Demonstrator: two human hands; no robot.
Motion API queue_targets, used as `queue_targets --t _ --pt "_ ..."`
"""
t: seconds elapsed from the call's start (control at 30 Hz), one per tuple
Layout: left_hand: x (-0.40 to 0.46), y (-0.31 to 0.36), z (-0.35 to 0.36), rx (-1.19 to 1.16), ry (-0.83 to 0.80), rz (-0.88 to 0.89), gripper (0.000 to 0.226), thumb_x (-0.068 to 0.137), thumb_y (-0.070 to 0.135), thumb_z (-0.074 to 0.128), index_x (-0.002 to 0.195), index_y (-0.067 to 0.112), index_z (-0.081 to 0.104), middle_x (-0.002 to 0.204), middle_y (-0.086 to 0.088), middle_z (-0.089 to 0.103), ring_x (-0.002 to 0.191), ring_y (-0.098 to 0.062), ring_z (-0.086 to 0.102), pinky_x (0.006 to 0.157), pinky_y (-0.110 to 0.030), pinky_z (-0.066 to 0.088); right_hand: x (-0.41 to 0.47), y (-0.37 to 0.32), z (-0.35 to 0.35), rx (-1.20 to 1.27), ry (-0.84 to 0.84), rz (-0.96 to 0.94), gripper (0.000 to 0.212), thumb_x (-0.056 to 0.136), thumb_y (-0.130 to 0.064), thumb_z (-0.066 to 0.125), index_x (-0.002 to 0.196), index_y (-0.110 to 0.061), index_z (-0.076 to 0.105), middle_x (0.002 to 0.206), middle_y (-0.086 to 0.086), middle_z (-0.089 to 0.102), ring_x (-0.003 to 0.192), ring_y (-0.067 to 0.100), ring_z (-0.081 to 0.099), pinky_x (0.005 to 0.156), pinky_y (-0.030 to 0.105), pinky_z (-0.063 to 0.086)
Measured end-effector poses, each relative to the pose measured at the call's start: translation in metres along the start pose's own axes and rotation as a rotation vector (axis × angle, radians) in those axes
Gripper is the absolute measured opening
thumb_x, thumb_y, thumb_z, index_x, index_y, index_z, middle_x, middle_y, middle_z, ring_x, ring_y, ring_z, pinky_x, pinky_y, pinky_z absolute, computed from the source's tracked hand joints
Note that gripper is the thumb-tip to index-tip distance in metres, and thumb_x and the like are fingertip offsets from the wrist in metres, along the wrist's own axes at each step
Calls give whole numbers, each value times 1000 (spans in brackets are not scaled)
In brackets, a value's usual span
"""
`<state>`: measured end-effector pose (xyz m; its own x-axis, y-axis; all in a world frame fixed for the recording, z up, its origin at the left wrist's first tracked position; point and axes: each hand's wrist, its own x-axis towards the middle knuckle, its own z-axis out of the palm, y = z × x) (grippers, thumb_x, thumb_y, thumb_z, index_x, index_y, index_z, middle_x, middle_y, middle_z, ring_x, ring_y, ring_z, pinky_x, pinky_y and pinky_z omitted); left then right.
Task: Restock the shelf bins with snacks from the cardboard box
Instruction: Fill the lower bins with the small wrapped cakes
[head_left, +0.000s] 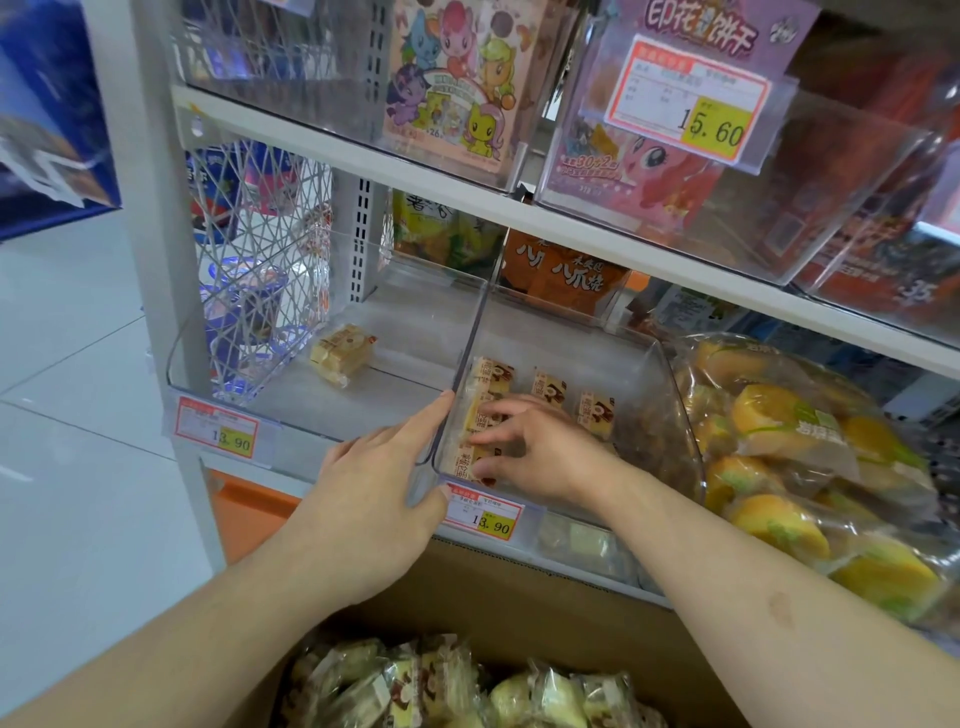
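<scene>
Two clear plastic bins sit side by side on the middle shelf. My left hand (379, 493) rests open against the front corner of the left bin (182, 374), which holds one wrapped snack cake (342, 354). My right hand (540, 447) is inside the right bin (685, 415), fingers spread on a row of brown-and-cream snack packs (483, 410) along its left wall. More of these packs (595, 413) stand behind. The cardboard box (519, 597) below me holds several wrapped snacks (441, 686).
A large bag of yellow-orange packs (795, 467) bulges out to the right of the bins. Price tags (218, 431) hang on the shelf edge. Cartoon snack boxes (452, 78) fill the bins above. White floor lies to the left.
</scene>
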<state>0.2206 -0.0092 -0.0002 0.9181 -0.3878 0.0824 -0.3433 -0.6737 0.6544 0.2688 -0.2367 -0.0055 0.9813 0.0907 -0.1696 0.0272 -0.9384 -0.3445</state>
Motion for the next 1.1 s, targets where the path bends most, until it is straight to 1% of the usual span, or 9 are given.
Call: queue_targets --t 0.1,0.3,0.37,0.47,0.53,0.63,0.77,0.9,1.1 --pt "0 -1 1 10 3 11 85 106 39 57 162 54 -4 161 20 39 147 -7 32 124 -32 22 0 -1 3 -20 -24 30 52 94 -56 71 144 -53 57 169 -29 21 160 9 11 132 50 9" --pt "0 -1 1 36 1 20 85 106 39 55 163 53 -7 162 20 36 148 -7 28 125 -30 19 -1 11 2 -194 -239 -17 58 106 -61 44 158 -62 20 171 -24 -17 160 13 -19 129 58 -8" --pt "-1 0 1 40 3 19 85 106 39 54 162 53 -8 163 20 35 148 -7 27 125 -30 18 -1 14 0 -217 -291 -23 60 108 -60 40 158 -65 9 170 -24 -22 157 13 -25 126 57 -11" --pt "-1 0 2 37 0 17 85 106 39 55 163 52 -7 163 20 35 149 -6 27 126 -31 18 1 14 -2 -113 -230 7 57 109 -63 25 159 -62 -1 169 -25 -21 155 10 -24 119 50 -18" --pt "-1 -1 2 35 9 18 85 106 39 56 163 53 -7 162 20 36 148 -6 28 126 -31 19 7 14 3 -50 -160 28 57 109 -64 21 162 -57 0 170 -26 -15 158 10 -20 121 50 -18" --pt "-1 -1 2 36 14 18 85 106 39 56 163 52 -6 162 20 36 149 -6 28 126 -32 19 16 11 11 -70 -122 85 61 107 -68 28 163 -55 7 171 -28 -9 160 10 -15 128 59 -11" --pt "-1 -1 2 36 13 18 86 106 39 56 162 53 -7 161 20 37 148 -5 29 125 -31 20 20 4 10 -4 -152 136 67 105 -64 42 164 -52 12 172 -27 -6 161 13 -15 125 54 -13" --pt "-1 -1 2 37 9 19 86 106 38 56 162 53 -7 160 20 38 146 -5 29 125 -30 19 24 9 3 -6 -192 139 70 102 -61 54 163 -54 19 173 -25 -2 162 17 -14 129 61 -7" --pt "-1 -1 3 35 17 18 86 106 38 56 163 52 -6 160 19 38 147 -6 31 125 -30 19 23 5 7 -2 37 132 67 95 -63 66 156 -53 40 168 -21 28 160 18 14 129 53 13"
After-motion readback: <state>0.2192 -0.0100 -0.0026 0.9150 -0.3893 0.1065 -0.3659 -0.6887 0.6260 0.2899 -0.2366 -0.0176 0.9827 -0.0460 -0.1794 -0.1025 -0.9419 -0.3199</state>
